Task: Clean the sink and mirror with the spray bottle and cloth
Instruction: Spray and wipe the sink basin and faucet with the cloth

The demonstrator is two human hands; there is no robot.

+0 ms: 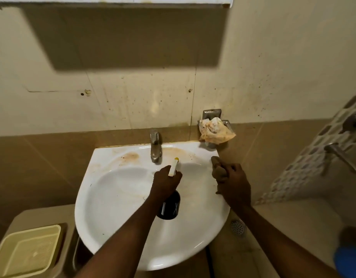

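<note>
A white sink (113, 193) with brown stains on its back ledge fills the middle of the view. My left hand (166, 182) grips a dark spray bottle (170, 206) over the basin, its white nozzle with a yellow tip pointing toward the tap (155, 146). My right hand (232, 182) is closed on a brown cloth (218, 167) pressed against the sink's right rim. Only the bottom edge of a white mirror frame or cabinet (123, 0) shows at the top.
A crumpled stained wrapper (214, 130) sits in a metal soap holder on the wall right of the tap. A cream plastic bin (27, 251) stands at lower left. Shower taps (341, 151) stick out on the right wall. A floor drain (237, 227) lies below the sink.
</note>
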